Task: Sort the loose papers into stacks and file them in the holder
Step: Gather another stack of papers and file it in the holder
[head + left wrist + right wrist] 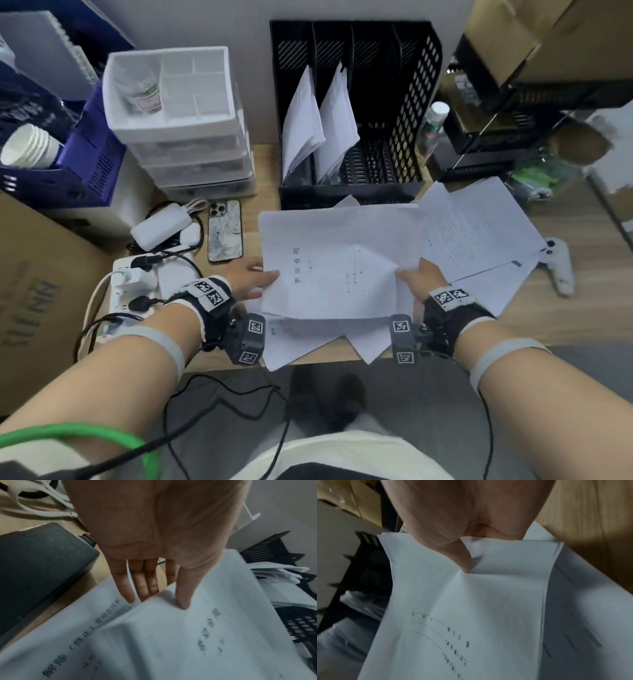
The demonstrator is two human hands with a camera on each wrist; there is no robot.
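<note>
I hold a stack of printed white papers [335,263] just above the wooden desk, in front of the black mesh file holder [404,137]. My left hand [263,279] pinches the stack's left edge, its thumb [183,601] on top and fingers [145,588] underneath. On the other side my right hand [407,277] grips the stack [471,601], thumb [464,561] pressing a crease into the top sheet, fingers hidden below. Filed papers [303,120] lean in the holder's two left slots; the right slots look empty. More loose sheets [479,233] lie to the right and under the stack [308,342].
A phone [225,230], a white charger [161,226] and a power strip [137,284] with cables lie to the left. A white drawer unit [181,120] stands behind them. A white controller [560,263] sits to the right, a bottle [433,126] beside the holder.
</note>
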